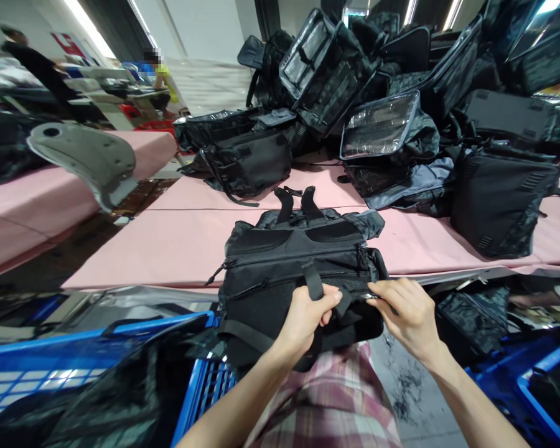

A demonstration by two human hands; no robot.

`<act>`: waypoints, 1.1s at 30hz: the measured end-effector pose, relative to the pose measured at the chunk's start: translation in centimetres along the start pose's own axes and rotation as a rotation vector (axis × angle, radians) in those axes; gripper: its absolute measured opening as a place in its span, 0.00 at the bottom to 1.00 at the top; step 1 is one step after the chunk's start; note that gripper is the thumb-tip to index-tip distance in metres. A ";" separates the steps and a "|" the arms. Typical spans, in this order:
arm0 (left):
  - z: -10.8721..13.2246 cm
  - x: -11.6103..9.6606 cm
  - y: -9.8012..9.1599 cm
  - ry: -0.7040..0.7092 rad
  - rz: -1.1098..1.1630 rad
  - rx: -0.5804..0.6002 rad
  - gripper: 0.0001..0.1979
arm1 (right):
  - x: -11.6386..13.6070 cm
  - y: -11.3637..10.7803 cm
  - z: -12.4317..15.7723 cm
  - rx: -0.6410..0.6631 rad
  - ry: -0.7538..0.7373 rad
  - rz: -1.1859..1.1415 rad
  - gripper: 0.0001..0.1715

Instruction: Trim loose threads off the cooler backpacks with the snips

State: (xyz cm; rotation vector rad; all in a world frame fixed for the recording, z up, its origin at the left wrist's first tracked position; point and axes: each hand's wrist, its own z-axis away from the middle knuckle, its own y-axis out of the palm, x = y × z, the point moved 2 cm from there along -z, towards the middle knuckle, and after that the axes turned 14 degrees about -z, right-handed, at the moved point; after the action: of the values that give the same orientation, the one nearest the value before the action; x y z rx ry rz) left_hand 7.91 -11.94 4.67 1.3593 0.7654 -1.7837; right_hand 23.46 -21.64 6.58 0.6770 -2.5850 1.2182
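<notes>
Plaid pink garment fills the bottom edge, both forearms coming up over it. Left hand is curled tight around a flat woven webbing strap, thumb on top. Right hand pinches the right edge of the black bag along the zip line, fingers drawn together; what sits between the tips is too small to tell.

Bag: matte black nylon, boxy and soft, mesh padding on top, two stub straps standing up at the back. It hangs over the near edge of the table, partly on the person's lap.

Table is covered in smooth pink cloth. Blue plastic crate with a slotted wall sits just left of the bag, glossy dark film draped in it. Floor to the right is grey, littered with black thread scraps.

Far side of the table: heap of black bags, several with clear shiny plastic panels. Left: grey curved metal part over a second pink surface. Background: white walls, strip lights, another person standing at a bench.
</notes>
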 end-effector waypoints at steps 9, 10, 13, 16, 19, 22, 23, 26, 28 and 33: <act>-0.3 -0.1 0.0 -0.002 -0.037 0.069 0.11 | -1.6 -0.9 -0.2 0.057 0.024 -0.207 0.09; -0.3 -0.1 0.0 -0.005 -0.039 0.070 0.11 | -1.6 -0.9 -0.2 0.057 0.019 -0.200 0.10; -0.3 -0.1 0.0 -0.009 -0.042 0.080 0.11 | -1.3 -0.8 -0.3 0.085 -0.025 -0.167 0.09; -0.3 0.0 0.0 -0.028 -0.033 0.118 0.11 | -1.5 -0.6 -0.4 0.146 -0.014 -0.220 0.06; -0.4 0.2 0.0 -0.050 -0.015 0.148 0.12 | -2.1 -0.5 -0.2 0.154 0.075 -0.348 0.05; -0.5 0.5 -0.1 -0.047 -0.003 0.161 0.11 | -2.4 -0.5 0.1 0.133 0.126 -0.378 0.07; -0.6 0.6 -0.1 -0.044 0.001 0.168 0.11 | -2.4 -0.5 0.2 0.133 0.126 -0.372 0.08; -0.7 0.7 -0.1 -0.042 0.009 0.185 0.11 | -2.4 -0.7 0.2 0.174 0.142 -0.430 0.07; -0.5 0.6 -0.1 -0.033 -0.027 0.207 0.10 | -2.4 -0.7 0.0 0.239 0.224 -0.597 0.06; 1.2 0.9 0.6 0.000 -0.325 0.346 0.07 | -2.6 1.9 -1.0 0.253 0.654 -0.936 0.13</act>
State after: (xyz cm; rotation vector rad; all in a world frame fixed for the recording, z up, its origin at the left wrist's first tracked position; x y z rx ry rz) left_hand 7.66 -13.42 4.08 1.5206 0.7330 -2.2524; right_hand 24.82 -18.96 4.99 1.1145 -1.3196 1.1420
